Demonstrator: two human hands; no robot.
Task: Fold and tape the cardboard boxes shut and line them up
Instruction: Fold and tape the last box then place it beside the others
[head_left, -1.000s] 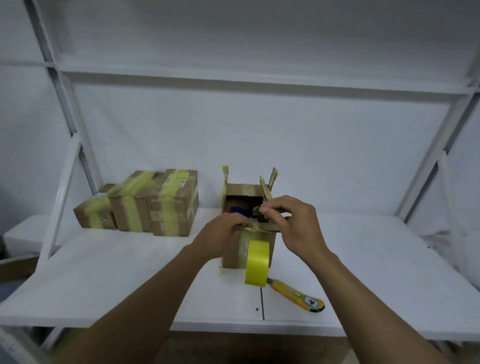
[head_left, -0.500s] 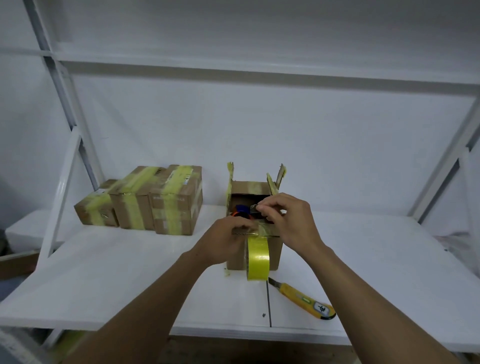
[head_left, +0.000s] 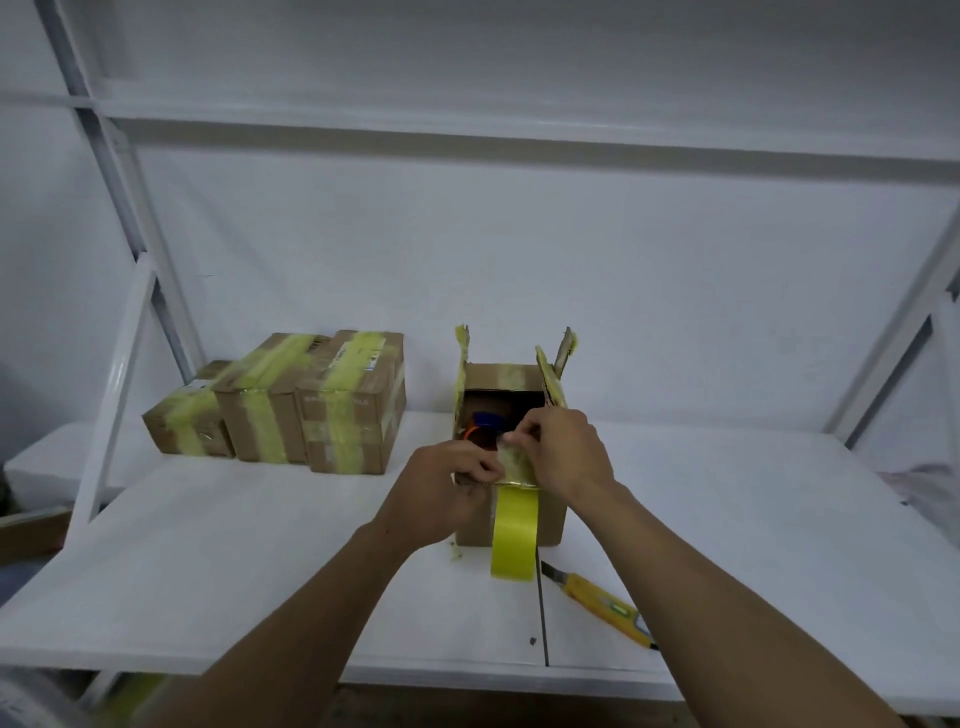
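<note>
Two bare forearms come in from the bottom edge and meet at the open box (head_left: 551, 514), which sits mid-table, near the front. Closest to the camera is a yellow utility knife (head_left: 597, 603) lying flat on the white table (head_left: 260, 545), just right of the box. Next is the yellow tape roll (head_left: 513, 535), up against the box's front face with its strip running up onto the front flap (head_left: 515, 461); can't tell if it's hanging or resting. The left hand (head_left: 441, 488) has its fingers curled round the box's near top edge. The right hand (head_left: 566, 452) reaches over with bent fingers, its fingertips pinching that taped flap. The other flaps stand upright, and something blue and orange (head_left: 483, 423) is inside. Farther back left, three taped boxes (head_left: 275, 410) sit side by side, touching.
</note>
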